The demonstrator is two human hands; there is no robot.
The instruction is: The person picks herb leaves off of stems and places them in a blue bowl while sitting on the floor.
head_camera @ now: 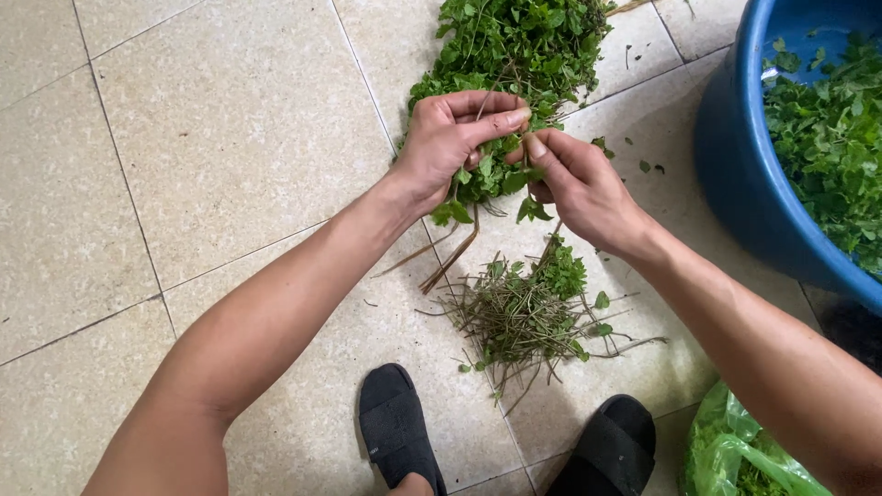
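Sandals [397,427]: black, matte, on beige glazed tile.
Stem pile [528,317]: thin, wiry, tangled, just beyond.
Left hand [450,138]: clenched on a leafy sprig bunch [487,179].
Right hand [579,184]: pinching the same bunch.
Herb heap [524,41]: dense, leafy.
Tub [735,174]: blue, rounded plastic.

The left hand [447,147] and right hand [577,188] held a leafy green sprig [489,179] together above a stem pile [524,317], near a blue tub [749,184].

Soft, even daylight, faint shadows under the forearms, sharp focus, slight wide-angle stretch at edges.
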